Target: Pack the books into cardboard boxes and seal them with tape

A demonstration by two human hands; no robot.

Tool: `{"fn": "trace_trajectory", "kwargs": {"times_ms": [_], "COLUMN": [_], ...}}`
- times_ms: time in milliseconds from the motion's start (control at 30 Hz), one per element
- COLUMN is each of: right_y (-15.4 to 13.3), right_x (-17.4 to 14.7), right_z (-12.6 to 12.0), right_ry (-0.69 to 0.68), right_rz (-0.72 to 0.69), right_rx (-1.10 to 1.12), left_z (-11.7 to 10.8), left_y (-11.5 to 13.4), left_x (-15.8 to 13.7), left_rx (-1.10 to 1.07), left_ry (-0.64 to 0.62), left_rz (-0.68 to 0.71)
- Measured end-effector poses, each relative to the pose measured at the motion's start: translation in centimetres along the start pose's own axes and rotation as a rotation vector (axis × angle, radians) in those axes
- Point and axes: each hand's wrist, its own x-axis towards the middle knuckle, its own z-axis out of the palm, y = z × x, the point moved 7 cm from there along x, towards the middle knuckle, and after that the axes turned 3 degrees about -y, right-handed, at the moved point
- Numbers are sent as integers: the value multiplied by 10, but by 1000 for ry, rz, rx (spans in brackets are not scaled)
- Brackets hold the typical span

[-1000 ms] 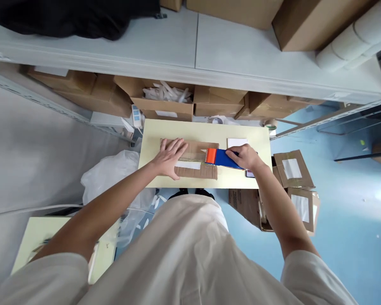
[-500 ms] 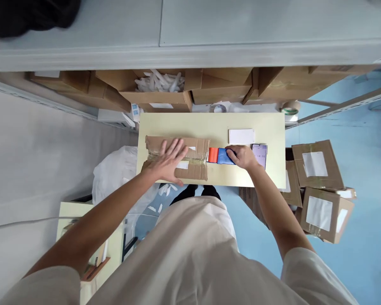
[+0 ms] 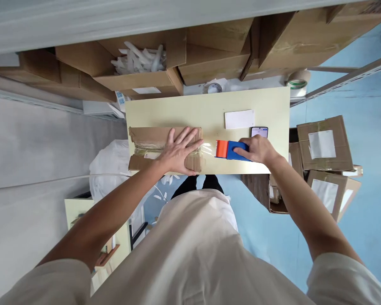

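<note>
A flat cardboard box [image 3: 152,134] lies on the pale yellow table [image 3: 178,110], with clear tape along its middle seam. My left hand [image 3: 180,152] rests on the box's right part, fingers spread. In my right hand [image 3: 257,148] is a tape dispenser [image 3: 236,151] with a blue body and an orange front, held around its body to the right of the box. A shiny strip of clear tape [image 3: 207,148] spans the gap between the box's right end and the dispenser's orange front.
A white paper slip [image 3: 239,119] and a phone [image 3: 259,131] lie on the table behind my right hand. Behind the table stand open cartons, one holding white pieces [image 3: 139,59], and tape rolls [image 3: 298,79]. Cardboard boxes [image 3: 325,144] are stacked on the floor at the right.
The tape dispenser has moved right, away from the box's end, and clear tape now shows between them. My left hand has shifted toward the box's right end. The camera view has tilted.
</note>
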Motion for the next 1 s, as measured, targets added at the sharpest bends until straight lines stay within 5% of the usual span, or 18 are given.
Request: {"fn": "trace_trajectory", "kwargs": {"times_ms": [100, 333, 733, 867, 1000], "right_y": [-15, -105, -147, -143, -100], "right_x": [-9, 17, 24, 25, -2], "right_z": [-9, -25, -30, -25, -6], "right_ry": [-45, 42, 126, 181, 230], "right_rz": [95, 146, 301, 373, 496], "right_rx": [-128, -155, -123, -81, 47], "left_z": [-5, -18, -16, -16, -18], "left_y": [6, 26, 30, 31, 16], "left_x": [-1, 2, 5, 2, -1], "left_rx": [16, 106, 150, 168, 158], "left_ry": [8, 52, 70, 98, 131], "left_rz": [8, -47, -77, -80, -103]}}
